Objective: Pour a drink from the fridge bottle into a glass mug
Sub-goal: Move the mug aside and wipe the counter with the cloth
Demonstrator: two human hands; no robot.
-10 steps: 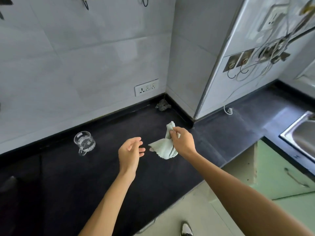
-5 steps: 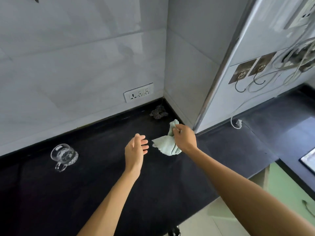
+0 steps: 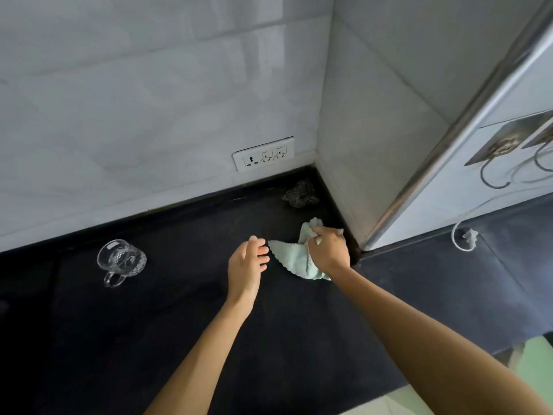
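Observation:
A clear glass mug (image 3: 121, 260) stands on the black countertop (image 3: 185, 333) at the left, near the back wall, with its handle toward me. My right hand (image 3: 327, 250) is shut on a pale green cloth (image 3: 294, 259), which hangs down to the counter close to the wall corner. My left hand (image 3: 247, 266) hovers open just left of the cloth, fingers slightly curled, holding nothing. The mug is well to the left of both hands. No bottle is in view.
A white socket plate (image 3: 263, 157) sits low on the tiled back wall. A dark crumpled scrubber (image 3: 300, 194) lies in the corner. A metal-edged wall panel (image 3: 425, 163) juts out at right, with hooks and a white cord (image 3: 462, 238) beyond it.
The view has moved closer to the corner and left, so the sink has dropped out of sight. My right hand has carried the cloth toward the corner, lower onto the counter.

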